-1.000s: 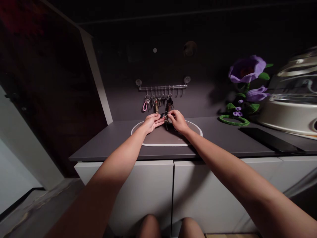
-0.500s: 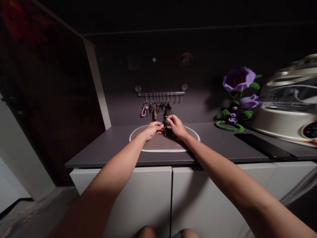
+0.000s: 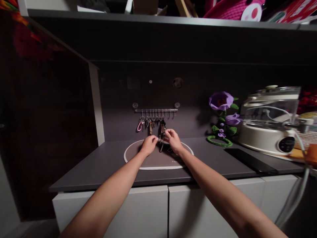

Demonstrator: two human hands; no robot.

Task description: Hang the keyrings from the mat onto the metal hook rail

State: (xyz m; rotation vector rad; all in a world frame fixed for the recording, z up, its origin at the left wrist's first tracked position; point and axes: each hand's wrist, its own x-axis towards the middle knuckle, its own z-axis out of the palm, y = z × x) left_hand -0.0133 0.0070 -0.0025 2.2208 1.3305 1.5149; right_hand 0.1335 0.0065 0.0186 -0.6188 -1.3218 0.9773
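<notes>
My right hand (image 3: 174, 141) pinches a bunch of keys (image 3: 162, 144) by its metal ring, and the keys dangle over the oval mat (image 3: 148, 164). Just left of them is my left hand (image 3: 149, 144), its fingertips pressed together a little apart from the keys; whether anything small is between them I cannot make out. Behind both hands, a clear hook rail (image 3: 156, 110) is fixed to the back panel. Several key bunches hang from it, with a pink loop (image 3: 139, 126) and a brown fob (image 3: 150, 128) among them.
On the right stand a purple artificial flower (image 3: 221, 100) with a green ring base and a cream appliance (image 3: 264, 137) with a clear top. A flat black object (image 3: 250, 161) lies on the dark counter (image 3: 91, 165). A loaded shelf (image 3: 158, 20) runs overhead.
My left hand has drawn away leftward from the keys, which it was touching before. The right hand keeps hold of the ring. The view has tilted up, bringing the overhead shelf into sight.
</notes>
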